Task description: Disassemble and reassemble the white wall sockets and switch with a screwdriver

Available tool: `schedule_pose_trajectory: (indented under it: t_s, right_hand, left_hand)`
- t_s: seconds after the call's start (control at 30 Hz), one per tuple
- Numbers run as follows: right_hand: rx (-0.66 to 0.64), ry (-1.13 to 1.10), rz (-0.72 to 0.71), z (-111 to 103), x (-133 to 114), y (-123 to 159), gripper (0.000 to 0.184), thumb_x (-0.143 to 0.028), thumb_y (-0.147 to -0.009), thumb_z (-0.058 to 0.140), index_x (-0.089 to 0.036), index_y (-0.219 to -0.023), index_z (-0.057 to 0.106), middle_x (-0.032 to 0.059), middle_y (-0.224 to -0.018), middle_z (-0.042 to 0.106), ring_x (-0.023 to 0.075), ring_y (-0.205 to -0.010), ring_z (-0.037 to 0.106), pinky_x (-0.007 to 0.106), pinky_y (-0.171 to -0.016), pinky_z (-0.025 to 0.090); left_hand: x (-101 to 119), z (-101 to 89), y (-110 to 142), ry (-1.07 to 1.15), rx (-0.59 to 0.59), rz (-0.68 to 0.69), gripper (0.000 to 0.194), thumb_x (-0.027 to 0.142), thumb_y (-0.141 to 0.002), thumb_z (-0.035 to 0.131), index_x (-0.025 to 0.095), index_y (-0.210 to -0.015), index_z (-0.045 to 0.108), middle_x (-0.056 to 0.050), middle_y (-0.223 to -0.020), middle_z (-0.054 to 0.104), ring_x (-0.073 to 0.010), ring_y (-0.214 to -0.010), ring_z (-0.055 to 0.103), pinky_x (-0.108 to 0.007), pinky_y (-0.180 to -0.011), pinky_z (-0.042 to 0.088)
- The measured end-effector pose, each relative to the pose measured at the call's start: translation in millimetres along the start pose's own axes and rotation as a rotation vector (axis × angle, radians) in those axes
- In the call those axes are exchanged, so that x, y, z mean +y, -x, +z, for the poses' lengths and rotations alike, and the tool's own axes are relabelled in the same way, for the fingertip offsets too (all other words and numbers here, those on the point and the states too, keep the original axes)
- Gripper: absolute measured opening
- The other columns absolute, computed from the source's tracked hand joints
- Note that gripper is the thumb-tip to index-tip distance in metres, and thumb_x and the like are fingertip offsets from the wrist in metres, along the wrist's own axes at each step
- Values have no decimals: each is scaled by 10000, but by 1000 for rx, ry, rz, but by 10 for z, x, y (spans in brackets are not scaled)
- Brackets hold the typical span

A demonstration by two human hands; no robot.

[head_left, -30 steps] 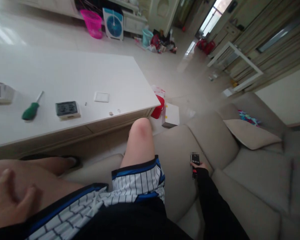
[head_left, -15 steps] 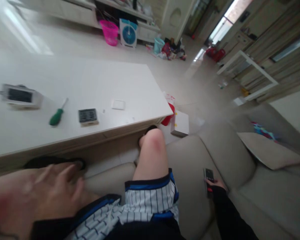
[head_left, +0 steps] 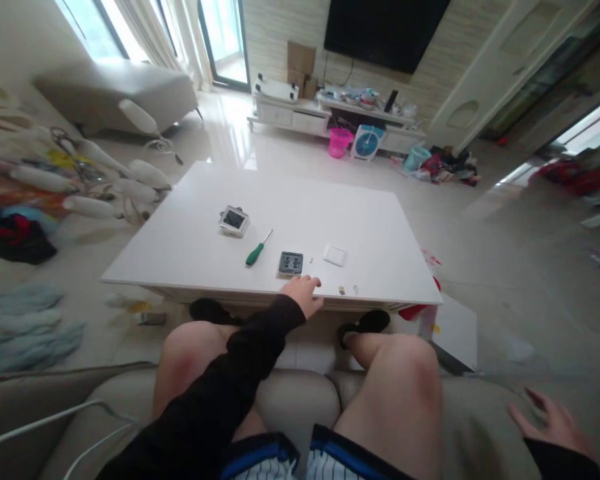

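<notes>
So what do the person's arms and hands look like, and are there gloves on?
No gloves: the left hand and the right hand are both bare. The left sleeve is long, black and a bit wrinkly, with no picture that I can see. The right sleeve is black too, ending near the wrist.

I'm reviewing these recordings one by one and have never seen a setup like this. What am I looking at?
There is no machine here, just a person's two bare hands. Every picture comes from one head-worn camera looking forward and down. On the white table lie a pale device with a dark screen, a green-handled screwdriver, a dark-faced square unit, a white plate and a few tiny pieces. The left hand is at the table's near edge, beside the square unit; whether they touch is unclear. The right hand is open over the sofa. Neither visibly holds anything.
</notes>
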State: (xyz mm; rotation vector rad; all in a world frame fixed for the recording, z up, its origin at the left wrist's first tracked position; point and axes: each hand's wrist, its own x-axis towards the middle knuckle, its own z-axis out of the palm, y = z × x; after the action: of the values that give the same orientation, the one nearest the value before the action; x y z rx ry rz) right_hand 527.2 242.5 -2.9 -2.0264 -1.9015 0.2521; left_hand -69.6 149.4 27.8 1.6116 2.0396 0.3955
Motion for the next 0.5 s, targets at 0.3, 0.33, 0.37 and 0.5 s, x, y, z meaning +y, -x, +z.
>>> schedule_pose_trajectory:
  t_s: [0.3,0.33,0.37,0.5]
  right_hand:
    - [101,-355,-938,1155,-3771,-258,269,-269,-860,643,-224,-1125,664,109,-1092,677,302,-1042,634,497,-954,531]
    - [54,-383,-965,1341,-4033,-253,262,-240,-855,641,-220,-1115,665,112,-1091,667,305,-1036,624,503,-947,528]
    - [8,-411,-987,1523,-4241,-251,263,-219,-846,641,-214,-1108,667,116,-1092,659,310,-1038,615,507,-946,526]
    - [-119,-486,-1021,2072,-4601,-318,245,-181,-825,643,-198,-1069,665,121,-1088,653,307,-1032,603,491,-939,523]
  left_hand:
    - [-1486,-469,-866,-194,-15,-539,560,193,-875,594,141,-1422,487,-238,-1425,567,-377,-1303,563,-446,-1019,471]
    - [-1582,-429,-910,-203,-27,-578,553,195,-862,608,136,-1401,495,-240,-1394,583,-377,-1284,572,-448,-1014,474]
    - [-1658,-379,-953,-208,-37,-597,544,211,-863,617,143,-1389,498,-228,-1367,597,-365,-1267,581,-438,-1016,474]
    - [-1841,-199,-1143,-227,-41,-637,503,249,-897,600,184,-1383,488,-204,-1405,552,-362,-1314,547,-438,-1034,478]
